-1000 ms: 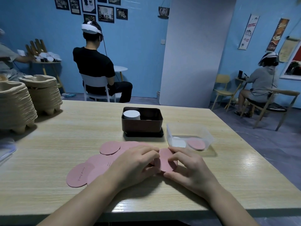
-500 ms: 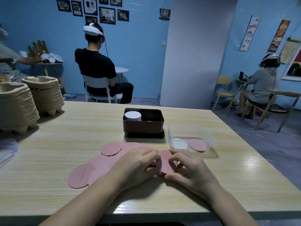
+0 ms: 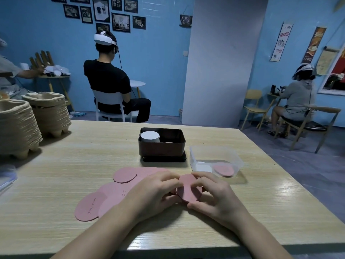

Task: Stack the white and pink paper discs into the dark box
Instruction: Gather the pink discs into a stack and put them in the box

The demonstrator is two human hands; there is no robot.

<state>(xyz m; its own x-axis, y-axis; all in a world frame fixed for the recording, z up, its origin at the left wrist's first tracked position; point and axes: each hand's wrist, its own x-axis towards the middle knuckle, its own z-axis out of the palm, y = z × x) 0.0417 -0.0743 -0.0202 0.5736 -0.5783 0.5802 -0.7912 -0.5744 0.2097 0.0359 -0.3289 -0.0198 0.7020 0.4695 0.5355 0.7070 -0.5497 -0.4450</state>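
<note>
Pink round paper discs point(image 3: 188, 189), stacked at lower centre, are gripped by the curled fingers of the left hand point(image 3: 153, 191) and right hand point(image 3: 214, 195). Loose pink discs point(image 3: 112, 191) fan leftward on the pale wooden table point(image 3: 74, 156). At centre, the dark brown rectangular box point(image 3: 162, 146) holds a white disc stack point(image 3: 150, 136) at its left end.

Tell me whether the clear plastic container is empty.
No: the clear plastic container holds a pink disc and a white disc.

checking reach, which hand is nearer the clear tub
Right. The right hand is just in front of the clear tub; the left hand lies farther left, across the pink discs both hold.
</note>
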